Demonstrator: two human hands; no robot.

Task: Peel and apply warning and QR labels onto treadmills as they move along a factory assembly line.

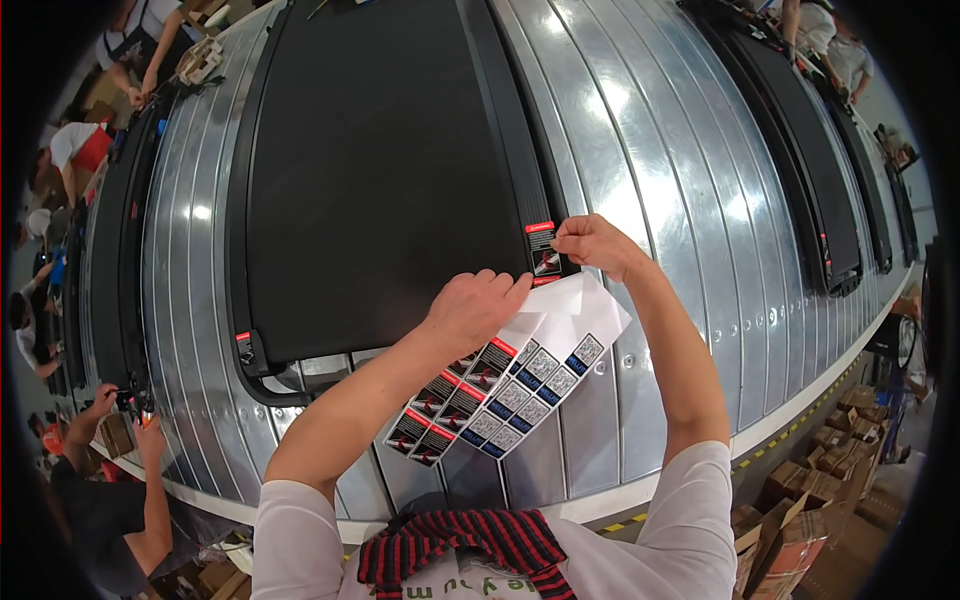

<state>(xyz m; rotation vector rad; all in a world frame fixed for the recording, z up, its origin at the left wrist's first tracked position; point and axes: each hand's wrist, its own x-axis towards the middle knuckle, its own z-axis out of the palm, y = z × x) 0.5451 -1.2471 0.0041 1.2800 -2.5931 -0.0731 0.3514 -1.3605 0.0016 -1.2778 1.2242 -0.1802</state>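
Observation:
A large black flat panel (370, 170) in a black frame lies in front of me. At the frame's near right corner is a red-and-black warning sticker (541, 250). My right hand (598, 246) is closed at the sticker's right edge, thumb and fingers pinched on it. My left hand (478, 312) is closed on overlapping sticker sheets just below that corner. One sheet (456, 402) bears red-and-black stickers; another sheet (528, 395) has black-and-white code squares with blue strips. A blank white part (590, 305) spreads to the right. A similar sticker (246, 347) is on the frame's near left corner.
The panel rests on a silver slatted metal surface (650, 200) with a pale near edge (770, 430). More black panels lie at right (800, 150) and left (115, 270). A co-worker's hands (150, 432) work at the left. Cardboard boxes (800, 530) stand below right.

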